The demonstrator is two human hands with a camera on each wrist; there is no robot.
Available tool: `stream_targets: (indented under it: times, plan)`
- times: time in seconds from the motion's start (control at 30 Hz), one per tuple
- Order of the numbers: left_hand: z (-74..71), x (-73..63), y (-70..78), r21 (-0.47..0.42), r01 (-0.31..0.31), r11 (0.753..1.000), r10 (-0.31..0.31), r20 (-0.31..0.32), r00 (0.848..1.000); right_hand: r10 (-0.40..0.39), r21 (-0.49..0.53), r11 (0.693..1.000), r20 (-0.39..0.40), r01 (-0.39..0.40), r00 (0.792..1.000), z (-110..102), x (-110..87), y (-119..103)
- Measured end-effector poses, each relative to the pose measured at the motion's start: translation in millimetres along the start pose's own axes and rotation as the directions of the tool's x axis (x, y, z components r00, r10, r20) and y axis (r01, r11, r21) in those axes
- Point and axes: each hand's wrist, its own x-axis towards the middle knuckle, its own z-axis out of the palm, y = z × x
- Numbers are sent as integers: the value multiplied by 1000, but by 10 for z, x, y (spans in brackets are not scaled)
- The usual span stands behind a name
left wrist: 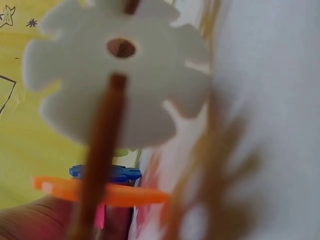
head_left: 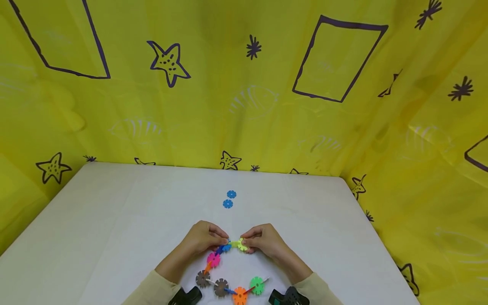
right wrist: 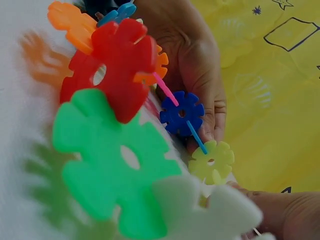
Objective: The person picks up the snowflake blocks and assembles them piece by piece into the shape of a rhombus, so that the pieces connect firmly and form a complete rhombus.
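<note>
A chain of notched plastic discs, slotted edge to edge, curves over the table. My left hand [head_left: 202,238] pinches it at a light blue disc [head_left: 226,247], beside a dark blue disc [right wrist: 182,114] and a pink disc [head_left: 213,259]. With thumb and fingers my right hand [head_left: 267,240] pinches a yellow disc [head_left: 242,244] at the chain's upper right end. Another yellow disc [right wrist: 212,161] links the two held parts. Lower down come brown discs [head_left: 221,288], an orange disc [head_left: 240,295], a red disc [right wrist: 115,65], a green disc [right wrist: 100,150] and a white disc [right wrist: 220,212].
Two loose blue discs [head_left: 228,203] lie beyond the hands on the white table [head_left: 152,199]. A yellow curtain [head_left: 213,106] with drawn stars and fish surrounds the table's back and sides. Dark wrist cameras [head_left: 289,296] sit on both forearms.
</note>
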Motion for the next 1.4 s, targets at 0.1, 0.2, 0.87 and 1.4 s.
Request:
stream_targets:
  times: [0.1,0.2,0.87,1.4]
  plan:
    - [-13,-6,6,11,-4,1000,4,-8,1000,-1,-1,1000,-18,1,1000,19,14,-4]
    - [-18,-1,11,7,-16,1000,16,-8,1000,-2,8,1000,-39,2,999,31,19,2]
    - [-102,74,-71,-85,-88,993,102,190,976,2,30,1000,8,-2,1000,15,-12,-4]
    - [-64,80,-82,-49,-180,982,186,154,970,9,101,995,9,-10,1000,14,-4,20]
